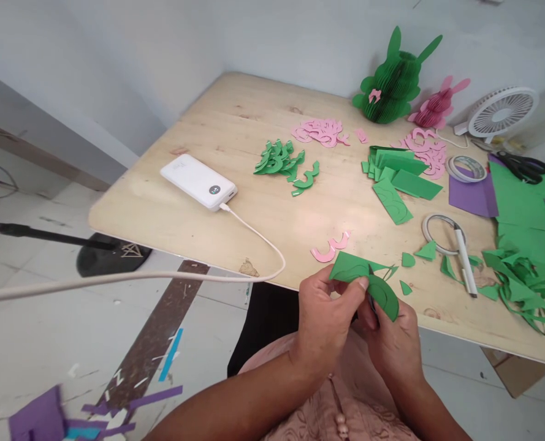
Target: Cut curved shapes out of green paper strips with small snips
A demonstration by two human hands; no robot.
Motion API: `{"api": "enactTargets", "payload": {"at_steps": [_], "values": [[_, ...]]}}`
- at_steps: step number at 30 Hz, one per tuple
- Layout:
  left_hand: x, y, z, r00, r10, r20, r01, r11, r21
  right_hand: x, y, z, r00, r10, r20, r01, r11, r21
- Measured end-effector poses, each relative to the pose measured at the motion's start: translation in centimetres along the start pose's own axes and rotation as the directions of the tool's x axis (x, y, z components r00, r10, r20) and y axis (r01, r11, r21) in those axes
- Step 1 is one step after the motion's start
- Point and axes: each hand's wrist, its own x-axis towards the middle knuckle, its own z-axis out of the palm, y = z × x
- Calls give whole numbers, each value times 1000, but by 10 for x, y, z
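My left hand [322,312] pinches a piece of green paper [349,264] with a curved outline drawn on it. One end of the paper is cut to a round edge. Beneath it, my right hand [396,346] is closed around scissors, mostly hidden by the paper and fingers; a dark blade [371,271] shows at the cut. Just beyond my hands lies a pink wavy cutout [331,248]. Small green scraps [407,260] are scattered to the right of the paper.
A white power bank [198,180] trails its cable off the table's front left. Green cutouts [276,159], pink cutouts [320,131] and folded green pieces [398,165] lie farther back. On the right are tape rolls [466,168], a white pen [465,263], black scissors [523,165] and a fan [502,113].
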Motion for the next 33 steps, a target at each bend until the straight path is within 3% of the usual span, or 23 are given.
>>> {"api": "enactTargets", "payload": {"at_steps": [14, 33], "values": [[-2, 1, 2, 1000, -17, 0, 17, 999, -42, 0, 2, 1, 998, 8, -59, -6, 999, 32], [-1, 2, 2, 1000, -7, 24, 8, 998, -57, 1, 1, 2, 999, 17, -43, -15, 999, 47]]}}
